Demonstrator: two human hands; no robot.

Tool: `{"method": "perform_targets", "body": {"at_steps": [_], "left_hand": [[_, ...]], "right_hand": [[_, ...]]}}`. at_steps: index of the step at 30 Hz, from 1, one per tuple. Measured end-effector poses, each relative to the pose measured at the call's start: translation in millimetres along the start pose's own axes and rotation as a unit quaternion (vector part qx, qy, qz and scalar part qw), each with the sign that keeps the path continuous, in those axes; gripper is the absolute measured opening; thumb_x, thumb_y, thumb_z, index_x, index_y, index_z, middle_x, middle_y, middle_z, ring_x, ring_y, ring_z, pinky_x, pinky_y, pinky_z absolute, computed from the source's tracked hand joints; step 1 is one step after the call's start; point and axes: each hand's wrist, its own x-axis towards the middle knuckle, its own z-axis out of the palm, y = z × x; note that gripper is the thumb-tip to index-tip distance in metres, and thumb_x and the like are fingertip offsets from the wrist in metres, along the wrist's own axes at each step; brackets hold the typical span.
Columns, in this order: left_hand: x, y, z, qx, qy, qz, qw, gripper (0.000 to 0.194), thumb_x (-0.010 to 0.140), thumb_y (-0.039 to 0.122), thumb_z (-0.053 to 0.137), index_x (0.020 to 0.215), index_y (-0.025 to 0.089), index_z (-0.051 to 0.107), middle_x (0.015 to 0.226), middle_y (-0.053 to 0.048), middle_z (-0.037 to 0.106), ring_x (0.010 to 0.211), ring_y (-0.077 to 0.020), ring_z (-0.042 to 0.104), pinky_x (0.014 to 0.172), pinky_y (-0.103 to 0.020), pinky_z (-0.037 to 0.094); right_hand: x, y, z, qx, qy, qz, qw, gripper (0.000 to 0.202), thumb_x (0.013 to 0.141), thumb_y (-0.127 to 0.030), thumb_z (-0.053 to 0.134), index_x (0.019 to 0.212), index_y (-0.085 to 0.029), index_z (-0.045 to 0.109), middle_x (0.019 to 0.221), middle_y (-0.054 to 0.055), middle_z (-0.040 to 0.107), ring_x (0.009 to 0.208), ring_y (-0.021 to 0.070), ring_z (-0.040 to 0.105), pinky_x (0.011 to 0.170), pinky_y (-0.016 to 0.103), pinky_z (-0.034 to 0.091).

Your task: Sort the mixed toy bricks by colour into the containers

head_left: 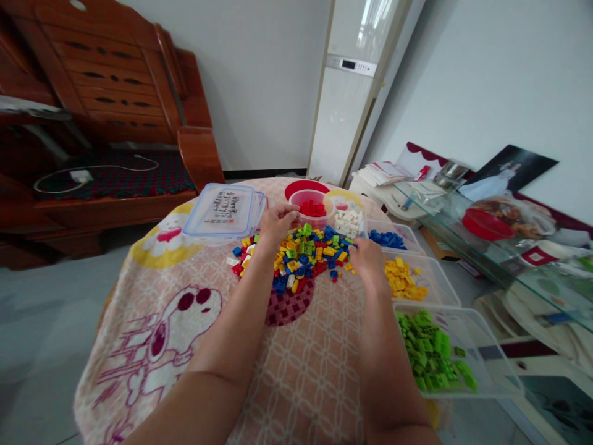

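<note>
A pile of mixed coloured bricks [301, 253] lies on the cloth-covered table. My left hand [277, 222] is over the pile's left part, its fingers reaching to the near left rim of a round tub of red bricks [312, 206]; what its fingertips hold, if anything, is too small to name. At the pile's right edge is my right hand [367, 256], fingers bent together near blue bricks; any piece in them is hidden. White bricks [346, 222] sit beside the tub. Down the right side stand clear trays of blue bricks [387, 239], yellow bricks [404, 279] and green bricks [430, 352].
Stacked clear lids [225, 210] lie at the table's back left. Behind the tub is a red round lid or dish [301, 187]. A glass shelf [509, 259] with a red bowl [487, 224] stands at the right, and a wooden bench [106, 117] at the back left.
</note>
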Motion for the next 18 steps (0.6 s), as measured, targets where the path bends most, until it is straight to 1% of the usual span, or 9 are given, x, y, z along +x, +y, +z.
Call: {"method": "perform_targets", "body": {"at_steps": [4, 5, 7, 9, 11, 14, 16, 18], "left_hand": [[1, 0, -1.1, -0.001, 0.000, 0.002, 1.000, 0.018, 0.068, 0.021, 0.071, 0.083, 0.012, 0.073, 0.067, -0.002, 0.070, 0.062, -0.0121, 0.066, 0.067, -0.025, 0.058], [1, 1, -1.3, -0.001, 0.000, 0.003, 1.000, 0.018, 0.068, 0.021, 0.070, 0.083, 0.012, 0.073, 0.067, -0.002, 0.070, 0.062, -0.0121, 0.066, 0.067, -0.025, 0.058], [1, 1, -1.8, -0.002, 0.000, 0.004, 1.000, 0.017, 0.068, 0.021, 0.071, 0.083, 0.012, 0.073, 0.068, -0.002, 0.071, 0.063, -0.0122, 0.066, 0.067, -0.025, 0.058], [1, 1, -2.0, -0.004, 0.000, 0.002, 1.000, 0.018, 0.068, 0.021, 0.071, 0.083, 0.012, 0.073, 0.070, -0.003, 0.071, 0.064, -0.0121, 0.066, 0.068, -0.025, 0.058], [1, 1, -1.9, -0.005, 0.001, -0.002, 1.000, 0.018, 0.068, 0.021, 0.072, 0.084, 0.012, 0.073, 0.072, -0.003, 0.072, 0.065, -0.0122, 0.066, 0.070, -0.026, 0.058], [0, 1, -1.2, -0.004, 0.002, -0.003, 1.000, 0.019, 0.069, 0.022, 0.073, 0.085, 0.012, 0.072, 0.073, -0.003, 0.072, 0.066, -0.0127, 0.067, 0.071, -0.028, 0.059], [-1, 1, -0.8, -0.003, 0.001, -0.002, 1.000, 0.019, 0.069, 0.022, 0.073, 0.085, 0.012, 0.073, 0.073, -0.003, 0.072, 0.066, -0.0129, 0.067, 0.072, -0.028, 0.059], [-1, 1, -0.8, -0.003, -0.002, 0.000, 1.000, 0.019, 0.069, 0.022, 0.073, 0.085, 0.012, 0.073, 0.073, -0.003, 0.072, 0.066, -0.0128, 0.067, 0.072, -0.028, 0.059]], "right_hand": [[-8, -11, -1, -0.073, -0.101, -0.011, 0.992, 0.030, 0.095, -0.022, 0.051, 0.102, -0.012, 0.078, 0.104, 0.023, 0.076, 0.101, 0.0297, 0.072, 0.084, 0.033, 0.050], [-8, -14, 0, -0.083, -0.118, -0.012, 0.989, 0.030, 0.096, -0.021, 0.051, 0.102, -0.011, 0.078, 0.105, 0.024, 0.076, 0.101, 0.0310, 0.073, 0.084, 0.034, 0.050], [-9, -17, 2, -0.093, -0.133, -0.013, 0.987, 0.032, 0.096, -0.020, 0.050, 0.103, -0.009, 0.079, 0.107, 0.027, 0.075, 0.102, 0.0324, 0.073, 0.084, 0.035, 0.050], [-9, -17, 3, -0.091, -0.128, -0.013, 0.987, 0.032, 0.096, -0.019, 0.050, 0.103, -0.009, 0.079, 0.108, 0.026, 0.075, 0.103, 0.0320, 0.073, 0.084, 0.035, 0.050], [-8, -16, 4, -0.072, -0.114, -0.024, 0.991, 0.031, 0.096, -0.020, 0.050, 0.102, -0.011, 0.079, 0.106, 0.024, 0.076, 0.102, 0.0300, 0.072, 0.085, 0.033, 0.049], [-5, -12, 4, 0.006, -0.099, -0.083, 0.992, 0.029, 0.096, -0.024, 0.051, 0.098, -0.015, 0.079, 0.101, 0.015, 0.078, 0.098, 0.0254, 0.071, 0.084, 0.030, 0.047], [-3, -8, 3, 0.071, -0.087, -0.124, 0.986, 0.029, 0.096, -0.024, 0.050, 0.097, -0.017, 0.079, 0.097, 0.010, 0.078, 0.094, 0.0224, 0.071, 0.083, 0.028, 0.047], [0, -2, 1, 0.117, -0.064, -0.135, 0.982, 0.031, 0.094, -0.021, 0.048, 0.098, -0.018, 0.079, 0.094, 0.008, 0.078, 0.090, 0.0209, 0.070, 0.081, 0.026, 0.046]]}}
